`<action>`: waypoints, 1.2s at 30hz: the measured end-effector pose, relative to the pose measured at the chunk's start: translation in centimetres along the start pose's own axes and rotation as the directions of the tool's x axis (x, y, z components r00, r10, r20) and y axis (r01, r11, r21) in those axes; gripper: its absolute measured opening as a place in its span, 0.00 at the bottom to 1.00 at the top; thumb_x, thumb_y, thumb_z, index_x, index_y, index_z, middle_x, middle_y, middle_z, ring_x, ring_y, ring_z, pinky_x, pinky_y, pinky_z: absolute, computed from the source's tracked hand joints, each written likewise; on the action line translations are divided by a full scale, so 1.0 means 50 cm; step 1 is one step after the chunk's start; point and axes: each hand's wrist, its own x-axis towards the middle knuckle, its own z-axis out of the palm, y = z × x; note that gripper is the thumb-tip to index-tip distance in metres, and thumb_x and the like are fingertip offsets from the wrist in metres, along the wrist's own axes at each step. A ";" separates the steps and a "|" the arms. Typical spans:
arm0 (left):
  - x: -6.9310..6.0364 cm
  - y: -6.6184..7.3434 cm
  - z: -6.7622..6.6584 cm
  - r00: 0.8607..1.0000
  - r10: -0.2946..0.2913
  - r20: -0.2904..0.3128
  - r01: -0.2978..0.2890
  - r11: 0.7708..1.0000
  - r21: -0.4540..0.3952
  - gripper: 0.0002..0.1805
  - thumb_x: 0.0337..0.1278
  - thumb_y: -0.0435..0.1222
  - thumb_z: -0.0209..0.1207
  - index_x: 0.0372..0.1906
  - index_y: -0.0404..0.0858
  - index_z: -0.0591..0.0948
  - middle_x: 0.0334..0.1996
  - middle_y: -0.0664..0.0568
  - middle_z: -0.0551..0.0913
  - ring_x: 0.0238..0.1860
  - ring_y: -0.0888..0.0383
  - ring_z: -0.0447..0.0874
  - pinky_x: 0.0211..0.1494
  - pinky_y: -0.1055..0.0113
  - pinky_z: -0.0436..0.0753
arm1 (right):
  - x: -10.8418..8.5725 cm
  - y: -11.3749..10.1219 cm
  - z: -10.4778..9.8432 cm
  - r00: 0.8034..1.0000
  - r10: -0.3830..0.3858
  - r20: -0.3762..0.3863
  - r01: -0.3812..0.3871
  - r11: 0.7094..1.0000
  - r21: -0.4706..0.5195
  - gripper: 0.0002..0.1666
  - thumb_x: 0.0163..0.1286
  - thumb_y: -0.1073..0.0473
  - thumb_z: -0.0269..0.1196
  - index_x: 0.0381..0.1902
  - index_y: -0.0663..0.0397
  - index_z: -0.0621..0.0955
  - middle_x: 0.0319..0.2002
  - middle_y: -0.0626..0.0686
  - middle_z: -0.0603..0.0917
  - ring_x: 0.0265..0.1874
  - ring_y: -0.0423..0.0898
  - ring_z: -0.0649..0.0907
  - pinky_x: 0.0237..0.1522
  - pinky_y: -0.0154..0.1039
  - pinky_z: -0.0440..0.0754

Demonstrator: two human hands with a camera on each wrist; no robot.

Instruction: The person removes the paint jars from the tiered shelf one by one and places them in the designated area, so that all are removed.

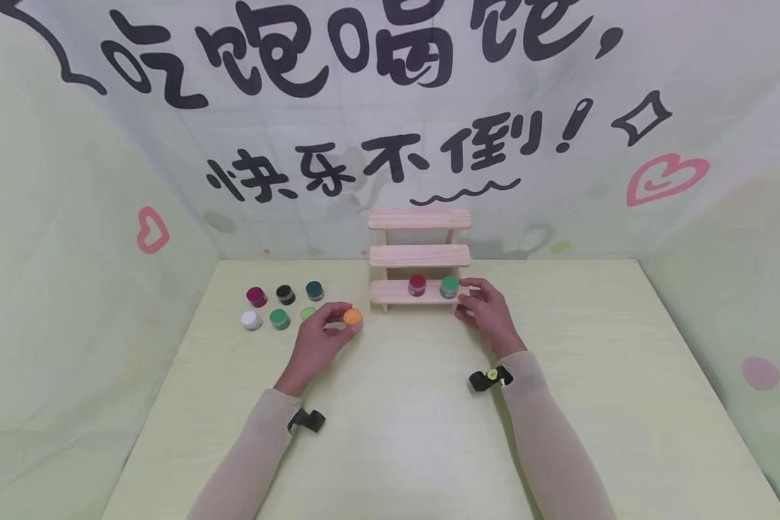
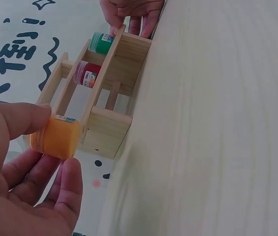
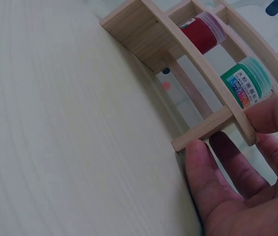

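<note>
My left hand [image 1: 318, 342] pinches an orange paint jar [image 1: 353, 318] between thumb and fingers, to the left of a three-step wooden rack [image 1: 419, 255]. In the left wrist view the orange jar [image 2: 62, 140] is held tilted. My right hand [image 1: 490, 315] grips the right end of the rack's lowest step, its thumb beside the green jar and other fingers at the side support, as the right wrist view shows. On that step stand a red paint jar [image 1: 417, 286] and a green paint jar [image 3: 243, 87], side by side and apart.
Left of the rack, several jars stand in two rows on the table [image 1: 403, 433]: magenta [image 1: 256, 297], black [image 1: 285, 294] and dark teal [image 1: 315, 290] behind, white [image 1: 250, 321], green [image 1: 279, 319] and partly hidden light green [image 1: 308, 313] in front. A printed cloth [image 1: 286, 224] hangs behind.
</note>
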 end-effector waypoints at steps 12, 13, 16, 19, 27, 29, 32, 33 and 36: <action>-0.026 -0.032 -0.030 0.999 -0.038 0.007 0.037 0.999 0.034 0.25 0.63 0.50 0.73 0.61 0.48 0.82 0.58 0.53 0.86 0.60 0.54 0.84 0.57 0.66 0.87 | 0.001 -0.001 0.000 1.000 0.007 -0.004 -0.007 1.000 -0.015 0.23 0.78 0.64 0.60 0.68 0.48 0.76 0.46 0.53 0.81 0.48 0.49 0.87 0.51 0.36 0.91; -0.028 -0.035 -0.032 0.999 -0.042 0.007 0.041 0.998 0.038 0.25 0.63 0.50 0.73 0.61 0.48 0.82 0.58 0.53 0.86 0.59 0.54 0.84 0.57 0.67 0.87 | 0.000 -0.001 0.000 1.000 0.008 -0.004 -0.008 1.000 -0.018 0.23 0.78 0.64 0.60 0.68 0.48 0.76 0.46 0.53 0.81 0.48 0.49 0.87 0.51 0.36 0.91; -0.033 -0.042 -0.041 0.999 -0.051 0.006 0.051 0.998 0.038 0.25 0.63 0.49 0.73 0.61 0.48 0.82 0.57 0.53 0.86 0.59 0.54 0.84 0.57 0.67 0.88 | -0.001 -0.003 0.001 1.000 0.008 -0.002 -0.008 1.000 -0.020 0.23 0.79 0.64 0.60 0.69 0.49 0.76 0.47 0.53 0.81 0.48 0.49 0.87 0.52 0.37 0.91; -0.039 -0.048 -0.049 0.998 -0.069 0.004 0.069 0.997 0.046 0.25 0.63 0.49 0.73 0.61 0.47 0.82 0.58 0.52 0.86 0.59 0.53 0.85 0.56 0.68 0.88 | -0.002 -0.004 0.001 1.000 0.006 -0.002 -0.006 1.000 -0.021 0.23 0.79 0.64 0.60 0.69 0.49 0.76 0.46 0.53 0.81 0.48 0.49 0.87 0.52 0.37 0.91; -0.055 -0.056 -0.075 0.993 -0.119 -0.007 0.119 0.989 0.083 0.25 0.65 0.45 0.72 0.64 0.44 0.81 0.60 0.49 0.85 0.61 0.51 0.83 0.61 0.62 0.87 | 0.001 0.002 -0.002 1.000 0.000 -0.005 0.000 1.000 -0.011 0.23 0.78 0.64 0.60 0.68 0.49 0.76 0.45 0.52 0.81 0.47 0.49 0.87 0.51 0.37 0.91; -0.057 -0.060 -0.083 0.992 -0.126 -0.009 0.127 0.987 0.101 0.26 0.66 0.45 0.71 0.65 0.44 0.80 0.61 0.48 0.84 0.62 0.50 0.83 0.63 0.60 0.87 | 0.002 0.004 -0.002 1.000 0.000 -0.007 0.000 1.000 -0.011 0.22 0.78 0.64 0.61 0.68 0.48 0.77 0.46 0.53 0.82 0.47 0.48 0.87 0.51 0.37 0.91; -0.061 -0.063 -0.096 0.990 -0.143 -0.014 0.144 0.982 0.123 0.26 0.67 0.45 0.70 0.66 0.44 0.80 0.62 0.48 0.84 0.64 0.50 0.82 0.64 0.57 0.87 | 0.003 0.004 -0.002 1.000 -0.001 -0.004 0.001 1.000 -0.014 0.23 0.78 0.64 0.61 0.68 0.48 0.76 0.47 0.54 0.82 0.47 0.48 0.87 0.51 0.38 0.91; -0.062 -0.064 -0.100 0.989 -0.146 -0.013 0.147 0.981 0.125 0.26 0.68 0.45 0.70 0.66 0.44 0.80 0.63 0.49 0.83 0.64 0.50 0.82 0.65 0.56 0.86 | 0.003 0.004 -0.002 1.000 -0.003 -0.003 0.003 1.000 -0.016 0.23 0.78 0.64 0.61 0.68 0.49 0.76 0.47 0.54 0.82 0.47 0.48 0.87 0.51 0.38 0.91; -0.066 -0.064 -0.113 0.987 -0.158 -0.018 0.159 0.979 0.127 0.26 0.67 0.45 0.70 0.66 0.45 0.80 0.63 0.49 0.83 0.65 0.49 0.82 0.66 0.53 0.86 | 0.003 0.003 -0.001 1.000 -0.005 0.000 0.005 1.000 -0.018 0.23 0.78 0.64 0.61 0.68 0.49 0.76 0.47 0.54 0.82 0.47 0.48 0.87 0.52 0.38 0.91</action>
